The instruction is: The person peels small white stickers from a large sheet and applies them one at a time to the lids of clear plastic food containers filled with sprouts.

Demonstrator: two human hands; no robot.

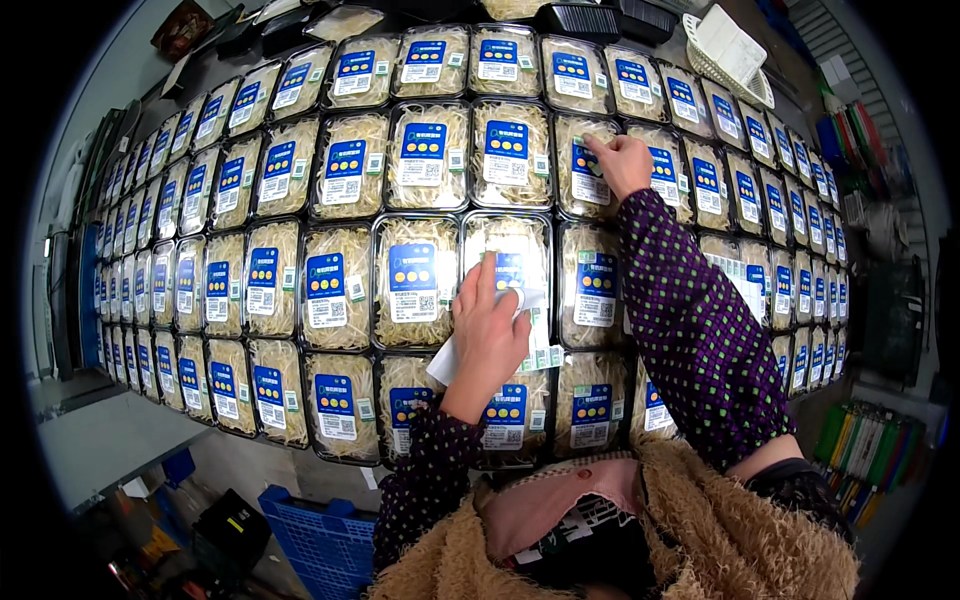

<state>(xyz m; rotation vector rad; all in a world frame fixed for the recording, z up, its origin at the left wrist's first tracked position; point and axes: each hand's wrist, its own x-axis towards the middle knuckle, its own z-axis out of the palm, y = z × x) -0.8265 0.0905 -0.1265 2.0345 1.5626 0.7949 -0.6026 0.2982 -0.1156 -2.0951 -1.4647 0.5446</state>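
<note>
- Left hand (pixel 490 330): back up, fingers half extended, index finger reaching furthest onto the tray below it; lies over a white paper sheet with small green-and-white stickers (pixel 540 335). Thumb and fingers are near a curled white edge; cannot tell if it grips the sheet or only presses it.
- Sticker sheet: spread across a black rectangular plastic tray of pale bean sprouts (pixel 535 236), third row from the far side, partly covering its blue-and-white label.
- Right hand (pixel 622 166): thumb and index drawn close together, at the upper part of the blue-and-white label (pixel 588 180) on a second-row sprout tray (pixel 574 206); cannot tell if a sticker is between the fingertips.
- Matching sprout trays packed side by side in four curved-looking rows; many have a small green-and-white sticker beside the label.
- Another white-and-green sticker strip (pixel 738 275) on trays, just right of the dark purple green-dotted sleeve (pixel 690 320).
- Far right: white perforated plastic basket (pixel 693 40).
- Lower left: blue plastic lattice pallet (pixel 320 545).
</note>
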